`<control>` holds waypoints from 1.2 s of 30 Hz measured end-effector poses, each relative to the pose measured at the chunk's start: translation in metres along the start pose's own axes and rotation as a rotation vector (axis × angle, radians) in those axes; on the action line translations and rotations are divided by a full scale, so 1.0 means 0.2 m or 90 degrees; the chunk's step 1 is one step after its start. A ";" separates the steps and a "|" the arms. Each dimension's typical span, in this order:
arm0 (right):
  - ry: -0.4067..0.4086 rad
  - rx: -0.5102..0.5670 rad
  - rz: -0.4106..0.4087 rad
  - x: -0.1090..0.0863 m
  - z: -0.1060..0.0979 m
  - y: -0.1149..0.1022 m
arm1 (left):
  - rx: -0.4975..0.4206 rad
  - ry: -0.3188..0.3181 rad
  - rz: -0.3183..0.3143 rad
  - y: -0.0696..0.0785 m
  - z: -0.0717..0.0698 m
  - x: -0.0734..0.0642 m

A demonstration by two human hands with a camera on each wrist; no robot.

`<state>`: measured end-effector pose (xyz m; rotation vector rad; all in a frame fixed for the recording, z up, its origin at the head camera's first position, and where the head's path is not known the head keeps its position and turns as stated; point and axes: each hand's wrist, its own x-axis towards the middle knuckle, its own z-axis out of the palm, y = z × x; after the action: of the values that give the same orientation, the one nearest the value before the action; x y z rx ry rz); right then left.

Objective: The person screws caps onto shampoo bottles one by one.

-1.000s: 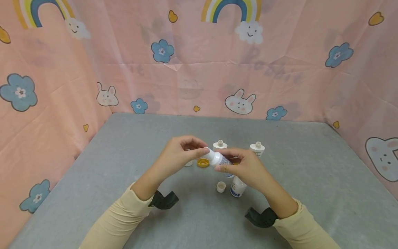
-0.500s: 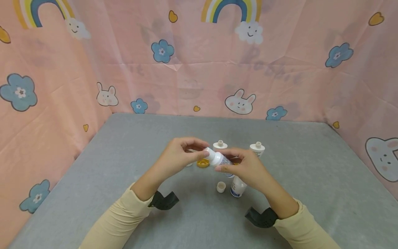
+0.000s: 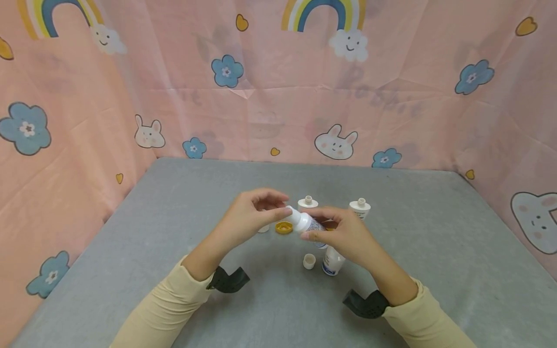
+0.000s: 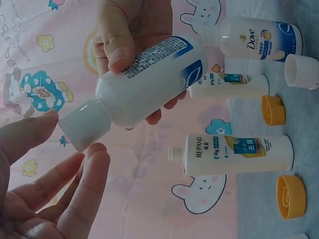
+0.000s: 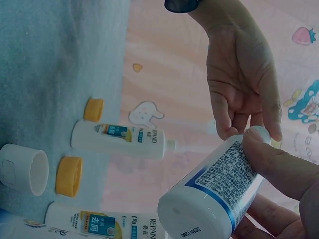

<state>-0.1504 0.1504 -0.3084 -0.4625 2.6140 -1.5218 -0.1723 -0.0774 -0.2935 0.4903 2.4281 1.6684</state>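
A white bottle (image 4: 149,82) with a blue-edged label is held tilted above the table, its capped end toward my left hand. My right hand (image 3: 344,232) grips its body, thumb on the label in the right wrist view. At the other end, the thumb and fingertips of my left hand (image 3: 250,212) pinch the white cap (image 4: 84,124), which sits at the bottle's neck. Below my right hand stands an uncapped Dove bottle (image 3: 333,261), partly hidden in the head view. Beside it lies a loose white cap (image 3: 309,261).
Two uncapped REPAND bottles (image 4: 239,154) stand upright farther back on the grey table (image 3: 200,193). Near them lie two yellow caps (image 4: 291,196), one mostly behind my right hand in the head view. A white object (image 3: 263,228) is partly covered by my left hand.
My left fingers moved slightly forward along the cap, then back to the left again. My right hand and the bottle have stayed in place.
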 end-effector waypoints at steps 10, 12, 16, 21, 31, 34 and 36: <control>-0.003 -0.002 -0.007 0.00 0.00 0.00 | 0.018 -0.005 0.000 0.01 0.00 -0.01; -0.004 -0.004 -0.013 0.00 0.00 0.00 | 0.021 -0.012 0.003 0.01 0.00 -0.01; -0.006 -0.007 -0.029 0.00 0.00 0.01 | 0.029 -0.025 0.016 0.01 0.00 -0.01; -0.008 0.001 -0.030 0.00 0.00 0.00 | 0.035 -0.040 0.041 0.01 0.00 -0.01; -0.011 0.004 -0.021 0.00 0.00 0.00 | -0.018 -0.051 0.047 0.01 -0.02 -0.01; -0.010 0.002 -0.019 0.00 0.00 0.00 | -0.013 -0.035 0.032 0.01 -0.02 -0.01; -0.009 -0.002 -0.017 0.00 0.00 0.00 | -0.005 -0.028 0.021 0.01 -0.01 -0.01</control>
<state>-0.1504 0.1516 -0.3086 -0.5081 2.6095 -1.5165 -0.1711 -0.0796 -0.2905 0.5642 2.3942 1.6606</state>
